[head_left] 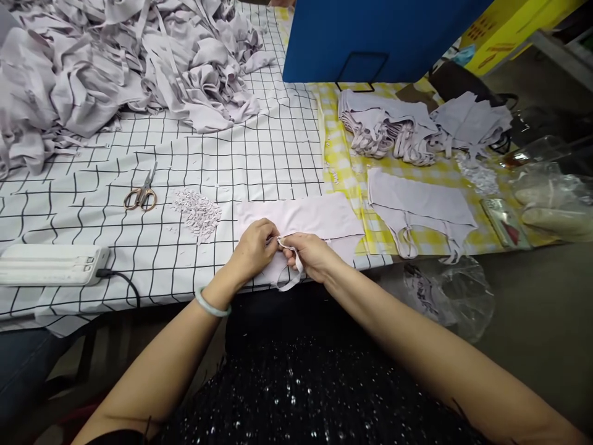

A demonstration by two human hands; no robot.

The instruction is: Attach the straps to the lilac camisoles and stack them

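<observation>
A pale lilac garment lies folded on the checked cloth at the table's front edge. My left hand, with a pale bangle on its wrist, pinches the end of the garment's thin strap. From the right, my right hand grips the same strap, which loops down below the fingers. The fingertips of both hands nearly meet. Left of them lies a heap of small pale snippets, and beyond it scissors with gold-coloured handles.
A large pile of lilac garments covers the back left. A white power strip with a black cable sits front left. Stacked garments, a single garment and plastic bags are at the right. A blue panel stands behind.
</observation>
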